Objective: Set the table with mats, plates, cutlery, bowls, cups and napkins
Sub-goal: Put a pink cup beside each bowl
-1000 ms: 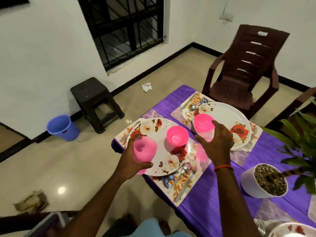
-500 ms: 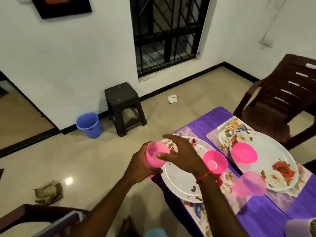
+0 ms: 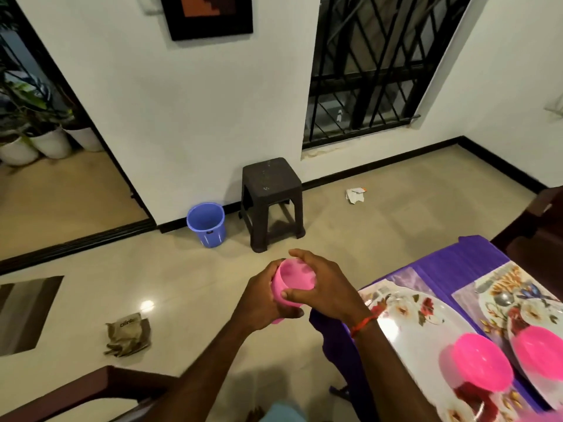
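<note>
A pink plastic cup (image 3: 291, 280) is held in the air over the floor, left of the table. My left hand (image 3: 262, 300) grips it from the left and below. My right hand (image 3: 320, 287) curls round its rim from the right, thumb on the near side. On the purple tablecloth (image 3: 475, 254) lie floral mats with two white flowered plates (image 3: 405, 327) (image 3: 536, 312). A pink bowl (image 3: 479, 365) sits on the near plate and another pink bowl (image 3: 539, 350) on the far one. A spoon (image 3: 502, 298) lies on the far mat.
A dark stool (image 3: 271, 196) and a blue bucket (image 3: 207, 223) stand by the wall. Crumpled paper (image 3: 128, 333) and a white scrap (image 3: 355, 194) lie on the floor. A brown chair arm (image 3: 76, 391) is at bottom left, another chair at the right edge.
My view has swung left, away from the table. Both hands with the cup have moved off the near plate and left over the floor. My right hand now clasps the cup.
</note>
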